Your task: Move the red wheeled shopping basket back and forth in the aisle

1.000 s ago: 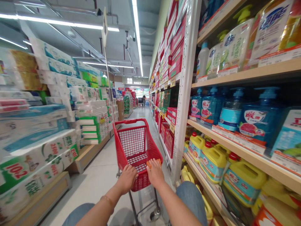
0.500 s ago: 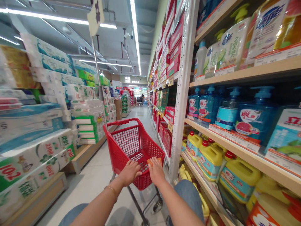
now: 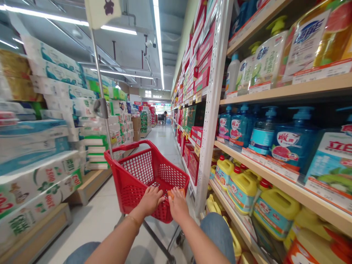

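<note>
A small red plastic shopping cart (image 3: 165,168) with lattice walls stands before me, with nothing visible in its basket. My left hand (image 3: 150,201) curls over its near rim, fingers bent toward the inside. Beside it, my right hand (image 3: 178,204) is on the same rim, gripping a flat orange piece (image 3: 182,191) that looks like a cloth or sponge. Most of that piece is hidden under the fingers. A metal pole (image 3: 102,80) rises from the cart's far left corner and carries a cream flag (image 3: 103,11) with a bear figure.
Right of me, shelves hold blue pump bottles (image 3: 288,135) and yellow jugs (image 3: 242,189). A white perforated post (image 3: 210,110) stands close to the cart. Stacked tissue packs (image 3: 41,187) line the left side. The tiled aisle (image 3: 162,134) runs ahead, with a person (image 3: 165,115) far off.
The cart has swung a little, its far left corner and flag pole shifting left and looking nearer. Both hands have moved slightly left with the rim, keeping their hold.
</note>
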`<action>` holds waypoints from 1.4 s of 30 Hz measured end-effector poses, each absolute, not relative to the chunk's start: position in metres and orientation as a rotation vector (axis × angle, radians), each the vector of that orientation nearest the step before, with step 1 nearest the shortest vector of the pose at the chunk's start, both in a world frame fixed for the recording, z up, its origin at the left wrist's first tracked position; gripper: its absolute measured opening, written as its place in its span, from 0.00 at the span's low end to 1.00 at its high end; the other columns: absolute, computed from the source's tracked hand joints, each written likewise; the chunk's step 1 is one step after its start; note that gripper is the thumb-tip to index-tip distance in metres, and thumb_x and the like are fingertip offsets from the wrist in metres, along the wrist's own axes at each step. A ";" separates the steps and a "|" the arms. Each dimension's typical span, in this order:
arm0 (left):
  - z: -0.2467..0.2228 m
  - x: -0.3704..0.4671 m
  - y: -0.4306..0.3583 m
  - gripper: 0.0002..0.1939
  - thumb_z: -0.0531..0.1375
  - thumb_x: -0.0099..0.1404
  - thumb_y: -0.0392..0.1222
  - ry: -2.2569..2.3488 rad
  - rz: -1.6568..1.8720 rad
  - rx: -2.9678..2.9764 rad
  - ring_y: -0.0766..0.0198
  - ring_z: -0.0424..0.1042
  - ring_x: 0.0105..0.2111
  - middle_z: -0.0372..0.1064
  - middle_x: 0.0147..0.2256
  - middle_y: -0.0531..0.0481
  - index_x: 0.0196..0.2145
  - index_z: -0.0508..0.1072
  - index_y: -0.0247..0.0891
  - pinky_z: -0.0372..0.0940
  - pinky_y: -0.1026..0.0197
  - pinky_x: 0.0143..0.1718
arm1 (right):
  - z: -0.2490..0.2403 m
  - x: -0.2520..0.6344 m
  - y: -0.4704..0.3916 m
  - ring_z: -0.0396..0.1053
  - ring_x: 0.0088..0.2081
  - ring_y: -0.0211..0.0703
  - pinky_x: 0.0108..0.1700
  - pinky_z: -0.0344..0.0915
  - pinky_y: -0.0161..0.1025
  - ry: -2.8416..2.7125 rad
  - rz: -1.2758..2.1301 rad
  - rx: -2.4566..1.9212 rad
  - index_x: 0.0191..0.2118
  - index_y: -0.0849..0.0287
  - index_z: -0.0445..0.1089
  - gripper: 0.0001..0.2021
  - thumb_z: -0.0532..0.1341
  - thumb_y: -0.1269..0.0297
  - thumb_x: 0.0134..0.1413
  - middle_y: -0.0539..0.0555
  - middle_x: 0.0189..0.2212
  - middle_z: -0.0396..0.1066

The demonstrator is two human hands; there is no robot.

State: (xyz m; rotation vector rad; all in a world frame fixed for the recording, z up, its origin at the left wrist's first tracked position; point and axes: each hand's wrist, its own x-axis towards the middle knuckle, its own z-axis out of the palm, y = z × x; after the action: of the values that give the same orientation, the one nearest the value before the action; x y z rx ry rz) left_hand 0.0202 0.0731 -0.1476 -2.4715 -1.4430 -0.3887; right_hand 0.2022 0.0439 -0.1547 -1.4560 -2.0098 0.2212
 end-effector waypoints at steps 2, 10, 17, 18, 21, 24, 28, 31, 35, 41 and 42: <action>-0.150 0.021 0.072 0.20 0.43 0.71 0.55 -1.444 -0.383 -2.469 0.56 0.63 0.43 0.68 0.40 0.46 0.40 0.69 0.41 0.54 0.52 0.49 | -0.156 0.200 0.038 0.49 0.65 0.48 0.66 0.43 0.50 -2.043 0.191 -1.407 0.61 0.67 0.61 0.24 0.47 0.60 0.65 0.61 0.62 0.57; -0.145 -0.009 0.077 0.19 0.43 0.72 0.51 -1.589 -0.473 -2.326 0.57 0.63 0.44 0.69 0.41 0.47 0.42 0.69 0.42 0.51 0.50 0.53 | -0.151 0.224 0.053 0.51 0.65 0.48 0.65 0.46 0.50 -2.026 0.161 -1.476 0.61 0.64 0.62 0.24 0.45 0.60 0.66 0.60 0.61 0.59; -0.146 0.015 0.074 0.18 0.42 0.72 0.48 -1.676 -0.486 -2.267 0.56 0.64 0.45 0.69 0.41 0.46 0.42 0.70 0.42 0.47 0.46 0.55 | -0.155 0.187 0.045 0.47 0.66 0.50 0.66 0.44 0.52 -1.965 0.144 -1.524 0.63 0.67 0.58 0.25 0.47 0.61 0.64 0.62 0.63 0.55; -0.145 0.013 0.074 0.19 0.42 0.72 0.48 -1.659 -0.472 -2.294 0.56 0.64 0.44 0.69 0.41 0.46 0.41 0.70 0.42 0.48 0.47 0.54 | -0.156 0.189 0.044 0.47 0.66 0.49 0.65 0.45 0.52 -1.969 0.147 -1.494 0.63 0.66 0.57 0.25 0.46 0.60 0.64 0.61 0.63 0.54; -0.137 -0.007 0.076 0.19 0.42 0.72 0.50 -1.561 -0.401 -2.392 0.57 0.64 0.43 0.69 0.40 0.47 0.41 0.70 0.42 0.52 0.50 0.50 | -0.159 0.210 0.048 0.50 0.65 0.48 0.65 0.46 0.50 -1.976 0.142 -1.464 0.63 0.63 0.59 0.25 0.44 0.59 0.65 0.59 0.62 0.57; -0.129 -0.034 0.080 0.20 0.42 0.71 0.51 -1.594 -0.369 -2.304 0.56 0.64 0.43 0.70 0.40 0.45 0.42 0.70 0.40 0.52 0.51 0.50 | -0.161 0.230 0.057 0.49 0.65 0.49 0.66 0.45 0.51 -1.941 0.117 -1.527 0.62 0.64 0.59 0.25 0.44 0.58 0.65 0.60 0.62 0.57; -0.127 -0.036 0.084 0.20 0.42 0.71 0.51 -1.694 -0.313 -2.234 0.55 0.65 0.43 0.71 0.40 0.44 0.41 0.71 0.41 0.52 0.50 0.49 | -0.160 0.216 0.066 0.47 0.66 0.53 0.65 0.44 0.53 -1.859 0.113 -1.641 0.62 0.69 0.59 0.26 0.44 0.60 0.65 0.64 0.62 0.55; -0.129 -0.019 0.082 0.21 0.42 0.71 0.51 -1.729 -0.317 -2.206 0.54 0.65 0.44 0.71 0.41 0.43 0.42 0.71 0.40 0.52 0.50 0.48 | -0.157 0.184 0.065 0.46 0.66 0.52 0.65 0.43 0.53 -1.853 0.131 -1.612 0.62 0.69 0.58 0.26 0.44 0.61 0.65 0.64 0.63 0.54; -0.127 -0.015 0.077 0.20 0.42 0.71 0.49 -1.691 -0.335 -2.261 0.55 0.65 0.44 0.71 0.42 0.44 0.42 0.71 0.41 0.52 0.51 0.48 | -0.152 0.160 0.057 0.44 0.67 0.49 0.66 0.42 0.51 -1.937 0.164 -1.462 0.64 0.66 0.56 0.26 0.46 0.60 0.65 0.60 0.65 0.50; -0.110 -0.069 0.066 0.20 0.45 0.70 0.52 -1.685 -0.408 -2.126 0.54 0.64 0.43 0.71 0.40 0.44 0.39 0.71 0.40 0.50 0.50 0.50 | -0.151 0.203 0.063 0.47 0.66 0.49 0.66 0.42 0.49 -1.933 0.116 -1.504 0.64 0.65 0.56 0.26 0.46 0.59 0.65 0.60 0.64 0.54; -0.108 -0.074 0.064 0.19 0.45 0.70 0.51 -1.686 -0.416 -2.120 0.54 0.64 0.43 0.71 0.39 0.44 0.38 0.71 0.40 0.50 0.50 0.50 | -0.151 0.209 0.066 0.48 0.65 0.51 0.66 0.43 0.50 -1.901 0.113 -1.552 0.63 0.66 0.57 0.26 0.45 0.59 0.65 0.61 0.63 0.54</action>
State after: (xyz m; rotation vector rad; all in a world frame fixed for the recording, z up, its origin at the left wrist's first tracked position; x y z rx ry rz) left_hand -0.0736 0.0638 -0.1083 -2.1199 -1.6864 -0.4159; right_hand 0.2094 0.0661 -0.1512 -1.5522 -1.9011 0.1135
